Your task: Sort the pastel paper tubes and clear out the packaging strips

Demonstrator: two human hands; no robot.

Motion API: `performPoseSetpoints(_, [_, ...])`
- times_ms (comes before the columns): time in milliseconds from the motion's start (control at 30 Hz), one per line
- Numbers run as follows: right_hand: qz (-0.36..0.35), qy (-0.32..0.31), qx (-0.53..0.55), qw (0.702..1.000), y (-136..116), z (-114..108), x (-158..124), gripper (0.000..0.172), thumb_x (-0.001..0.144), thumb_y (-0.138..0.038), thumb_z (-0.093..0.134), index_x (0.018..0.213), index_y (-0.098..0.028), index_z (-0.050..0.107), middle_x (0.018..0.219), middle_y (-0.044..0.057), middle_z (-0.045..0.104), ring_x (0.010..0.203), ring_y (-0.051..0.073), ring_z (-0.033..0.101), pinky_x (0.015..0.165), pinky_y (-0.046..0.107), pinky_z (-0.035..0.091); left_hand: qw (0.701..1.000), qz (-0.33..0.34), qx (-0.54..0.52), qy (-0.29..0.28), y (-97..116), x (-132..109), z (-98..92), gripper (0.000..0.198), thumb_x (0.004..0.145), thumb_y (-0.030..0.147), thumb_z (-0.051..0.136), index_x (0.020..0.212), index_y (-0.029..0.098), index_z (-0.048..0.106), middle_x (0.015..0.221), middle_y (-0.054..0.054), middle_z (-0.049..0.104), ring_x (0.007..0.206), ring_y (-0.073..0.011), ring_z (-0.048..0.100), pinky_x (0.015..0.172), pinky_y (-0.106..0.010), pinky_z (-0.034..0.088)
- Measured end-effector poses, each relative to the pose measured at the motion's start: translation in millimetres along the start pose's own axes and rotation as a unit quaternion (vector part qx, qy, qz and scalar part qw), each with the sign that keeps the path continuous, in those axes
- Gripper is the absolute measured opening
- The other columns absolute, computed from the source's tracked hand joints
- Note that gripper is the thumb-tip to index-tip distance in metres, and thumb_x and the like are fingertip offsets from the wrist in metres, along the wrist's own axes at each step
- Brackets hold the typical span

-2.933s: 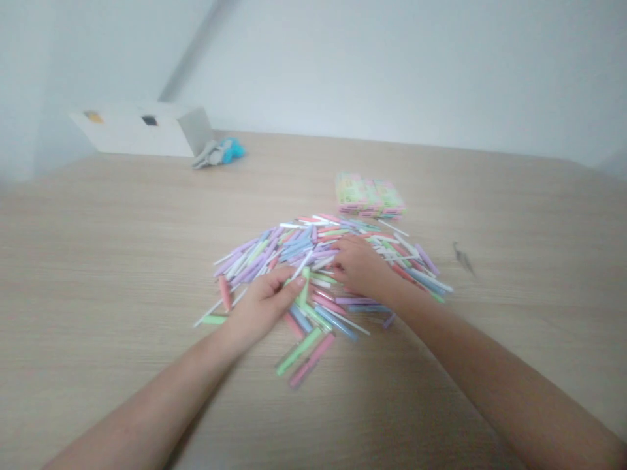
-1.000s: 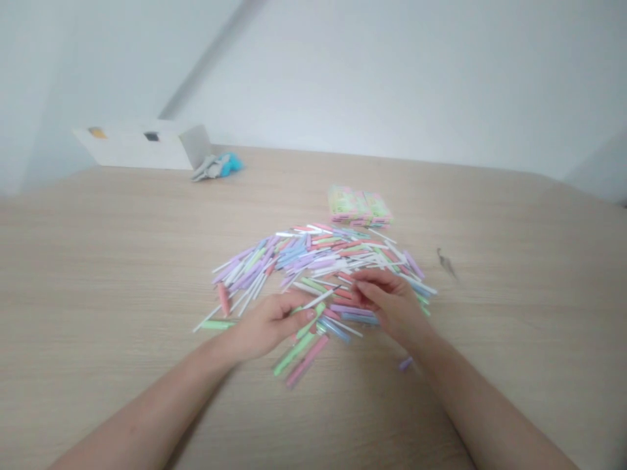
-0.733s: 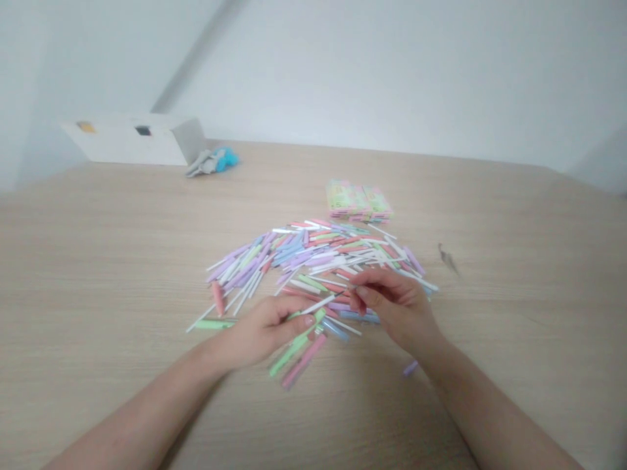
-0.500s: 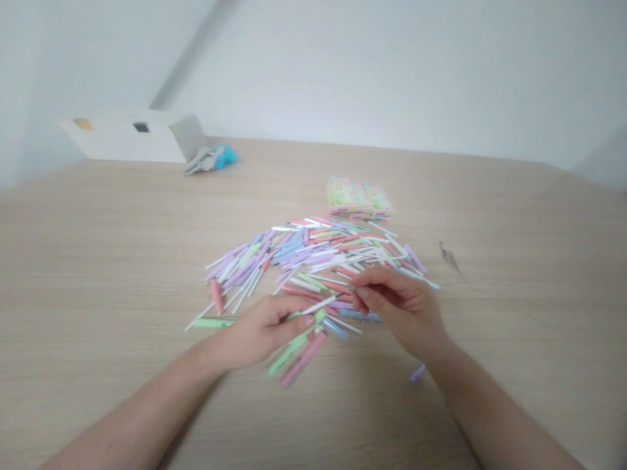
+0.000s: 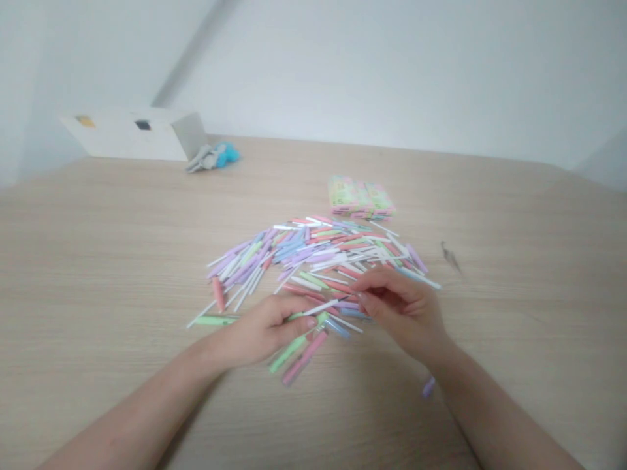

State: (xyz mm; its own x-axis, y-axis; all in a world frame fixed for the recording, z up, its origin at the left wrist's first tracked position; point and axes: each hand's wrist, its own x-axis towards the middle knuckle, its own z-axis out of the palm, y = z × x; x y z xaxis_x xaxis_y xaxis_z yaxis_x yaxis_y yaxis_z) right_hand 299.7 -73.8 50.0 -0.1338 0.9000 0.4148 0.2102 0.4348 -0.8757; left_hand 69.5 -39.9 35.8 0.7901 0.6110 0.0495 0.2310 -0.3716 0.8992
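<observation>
My left hand [image 5: 267, 329] is closed around a thin white pen refill [image 5: 321, 307] with a dark tip pointing right. A light green pen part [image 5: 321, 320] shows by the left thumb. My right hand [image 5: 401, 310] has thumb and forefinger pinched at the refill's dark tip; whatever sits between them is too small to make out. Below my left fingers lie a green pen barrel [image 5: 287, 356] and a pink pen barrel [image 5: 304, 359]. Behind both hands spreads a pile of pastel pen parts and white refills [image 5: 337, 241].
Packs of pastel boxes [image 5: 360, 196] stand behind the pile. A white box [image 5: 137, 140] and a grey and blue crumpled item [image 5: 213, 156] lie at the back left. A small dark object [image 5: 449, 256] is to the right. A purple piece [image 5: 428, 386] lies beside my right wrist.
The small purple piece by my right wrist has shifted right and nearer to me. My right fingertips moved slightly right at the refill's tip; my left hand stays nearly still.
</observation>
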Motion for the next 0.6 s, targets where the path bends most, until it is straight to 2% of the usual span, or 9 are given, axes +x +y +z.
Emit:
performPoseSetpoints(133, [0.017, 0.017, 0.019, 1.000, -2.7, -0.5, 0.5, 0.010, 0.078, -0.013, 0.065, 0.082, -0.021, 0.069, 0.072, 0.000, 0.062, 0.064, 0.011, 0.056, 0.057, 0.021, 0.045, 1.000, 0.000, 0.001, -0.002, -0.7, 0.7, -0.4, 0.028, 0.095, 0.031, 0.044, 0.105, 0.017, 0.066, 0.089, -0.002, 0.066, 0.083, -0.0147, 0.057, 0.079, -0.024, 0.043])
performPoseSetpoints(367, [0.004, -0.019, 0.006, 1.000, -0.1, -2.2, -1.2, 0.014, 0.079, -0.012, 0.062, 0.087, -0.022, 0.070, 0.078, 0.002, 0.064, 0.072, 0.015, 0.059, 0.062, 0.025, 0.048, 1.000, 0.001, 0.004, -0.003, -0.8, 0.2, -0.5, 0.027, 0.095, 0.030, 0.043, 0.103, 0.016, 0.066, 0.093, -0.003, 0.066, 0.082, -0.0137, 0.057, 0.077, -0.023, 0.043])
performPoseSetpoints(600, [-0.007, -0.039, -0.024, 0.999, 1.2, -0.7, -0.3, 0.017, 0.080, -0.012, 0.060, 0.089, -0.022, 0.070, 0.078, 0.002, 0.064, 0.071, 0.014, 0.059, 0.062, 0.025, 0.047, 1.000, 0.003, 0.026, -0.003, 1.1, 1.2, -0.4, 0.028, 0.095, 0.031, 0.043, 0.099, 0.016, 0.066, 0.088, -0.003, 0.065, 0.082, -0.0141, 0.056, 0.076, -0.022, 0.044])
